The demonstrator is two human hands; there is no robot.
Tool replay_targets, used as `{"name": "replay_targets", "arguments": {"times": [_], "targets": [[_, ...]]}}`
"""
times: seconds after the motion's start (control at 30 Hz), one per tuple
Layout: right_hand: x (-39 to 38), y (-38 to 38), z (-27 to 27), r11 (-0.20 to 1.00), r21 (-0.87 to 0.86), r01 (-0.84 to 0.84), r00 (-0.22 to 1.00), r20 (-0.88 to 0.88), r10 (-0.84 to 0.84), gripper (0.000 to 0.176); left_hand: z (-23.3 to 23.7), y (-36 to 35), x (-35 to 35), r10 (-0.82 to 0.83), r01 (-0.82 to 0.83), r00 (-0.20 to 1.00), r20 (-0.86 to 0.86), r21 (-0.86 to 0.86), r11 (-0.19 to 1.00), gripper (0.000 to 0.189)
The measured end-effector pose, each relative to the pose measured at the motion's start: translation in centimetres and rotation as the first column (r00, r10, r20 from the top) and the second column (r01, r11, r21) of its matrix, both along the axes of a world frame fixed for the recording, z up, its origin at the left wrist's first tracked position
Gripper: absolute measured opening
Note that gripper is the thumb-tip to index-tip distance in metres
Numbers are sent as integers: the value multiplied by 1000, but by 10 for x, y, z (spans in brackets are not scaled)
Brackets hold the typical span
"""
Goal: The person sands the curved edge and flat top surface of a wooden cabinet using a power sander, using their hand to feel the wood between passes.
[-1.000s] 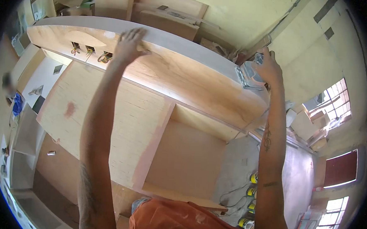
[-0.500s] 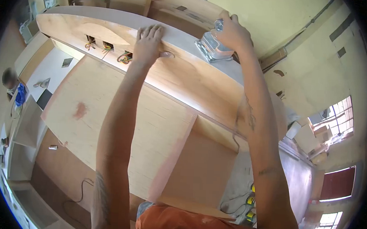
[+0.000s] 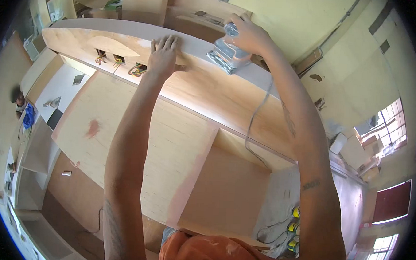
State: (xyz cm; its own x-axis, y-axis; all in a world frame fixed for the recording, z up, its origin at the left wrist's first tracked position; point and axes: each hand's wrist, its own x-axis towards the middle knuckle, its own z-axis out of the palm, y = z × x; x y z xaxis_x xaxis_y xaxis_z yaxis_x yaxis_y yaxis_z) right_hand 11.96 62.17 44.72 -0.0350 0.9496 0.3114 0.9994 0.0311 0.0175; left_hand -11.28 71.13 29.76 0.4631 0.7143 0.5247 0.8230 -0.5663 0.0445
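Observation:
An electric sander (image 3: 228,53) rests on the grey top edge of a long curved wooden counter (image 3: 210,85). Wrapped over its upper knob is my right hand (image 3: 247,34); its fingers are partly hidden behind the tool. A grey cord (image 3: 253,125) hangs from the sander across the counter's front. My left hand (image 3: 163,58) lies flat on the counter's edge, fingers spread and pointing away from me, thumb out to the right. Left of it, coloured wires (image 3: 138,70) stick out of cut-outs in the wooden face.
Below the counter spreads a pale plywood panel (image 3: 174,142) with a reddish smear. Several yellow-labelled cans (image 3: 293,227) stand at the lower right near cables. Another person (image 3: 20,100) is at the far left. Open white shelving (image 3: 31,186) runs along the left side.
The sander and my right hand have shifted left along the counter's edge. More of the cord shows. My left hand remains flat on the edge, while the whole view has shifted slightly.

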Motion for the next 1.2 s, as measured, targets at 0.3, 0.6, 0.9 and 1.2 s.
{"name": "replay_targets", "arguments": {"times": [0.3,0.6,0.9,1.2], "targets": [[122,-126,2,978,-28,207,976,-61,-208,56,5,-58,84,-287,286,957,-48,-37,958,109],[202,-234,0,901,7,434,898,-79,-432,60,12,-66,95,-263,262,965,-10,-48,964,108],[205,-221,3,839,-26,543,840,-3,-543,70,0,-59,97,-282,278,956,79,63,958,110],[103,-81,4,935,-46,351,934,88,-346,73,-2,-57,95,-348,340,922,168,75,938,107]]}}
